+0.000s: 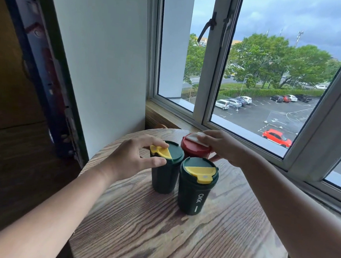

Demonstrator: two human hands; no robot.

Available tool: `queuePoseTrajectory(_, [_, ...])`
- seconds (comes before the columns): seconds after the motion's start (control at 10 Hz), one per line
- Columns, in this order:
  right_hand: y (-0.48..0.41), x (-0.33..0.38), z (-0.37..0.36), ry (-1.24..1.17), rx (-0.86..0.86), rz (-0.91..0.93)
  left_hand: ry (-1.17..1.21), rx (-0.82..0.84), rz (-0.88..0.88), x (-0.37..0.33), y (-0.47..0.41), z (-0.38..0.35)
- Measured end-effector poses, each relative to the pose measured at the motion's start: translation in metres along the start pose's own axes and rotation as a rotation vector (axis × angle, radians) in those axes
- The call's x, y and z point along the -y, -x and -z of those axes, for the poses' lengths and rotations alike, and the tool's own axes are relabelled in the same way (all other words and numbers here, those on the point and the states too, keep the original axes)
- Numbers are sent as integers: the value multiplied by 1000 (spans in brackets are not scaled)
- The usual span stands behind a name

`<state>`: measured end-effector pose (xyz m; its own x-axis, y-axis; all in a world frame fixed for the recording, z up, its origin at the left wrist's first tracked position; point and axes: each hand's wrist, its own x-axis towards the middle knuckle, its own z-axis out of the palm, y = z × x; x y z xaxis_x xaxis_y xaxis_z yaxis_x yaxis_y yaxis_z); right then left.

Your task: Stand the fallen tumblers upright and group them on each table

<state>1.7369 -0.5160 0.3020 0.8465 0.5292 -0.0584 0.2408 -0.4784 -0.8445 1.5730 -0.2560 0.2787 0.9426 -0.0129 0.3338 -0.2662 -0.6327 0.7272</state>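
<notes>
**Three tumblers upright, clustered on round table**

Across the lower frame: round wooden table (159,237), heavy grain, bare in the foreground. Entering from the lower corners, two bare forearms, converging toward mid-frame.

Nearest, just right of centre: dark green tumbler with "OKK" lettering (196,190), upright, yellow flip tab on its lid pointing toward the camera, untouched by either hand.

Just left and slightly behind: second dark green tumbler (163,176), upright, yellow tab at the lid's left edge. Left hand (129,160) pinching it at the rim, thumb against the side wall below the lid, fingertips on the yellow tab.

Behind both, right of centre: red-lidded tumbler (194,147), upright, body mostly hidden by the green pair. Right hand (224,148) cupped over it, fingers on the white tab atop the lid, thumb under the lid's right edge.

All three close together, near the table's far edge; touching or merely beside one another, impossible to tell.

Beyond, upper right: window (249,73) with grey frames and latches, overlooking a car park, trees, dark sky. Upper left: white wall (102,55).
</notes>
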Motion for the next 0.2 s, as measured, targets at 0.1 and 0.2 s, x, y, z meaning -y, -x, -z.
queuePoseTrajectory(0.1, [3, 0, 0, 32, 7, 2, -20, -1, 37, -8, 3, 0])
queuePoseTrajectory(0.2, [11, 10, 2, 95, -35, 38, -12, -31, 94, -25, 3, 3])
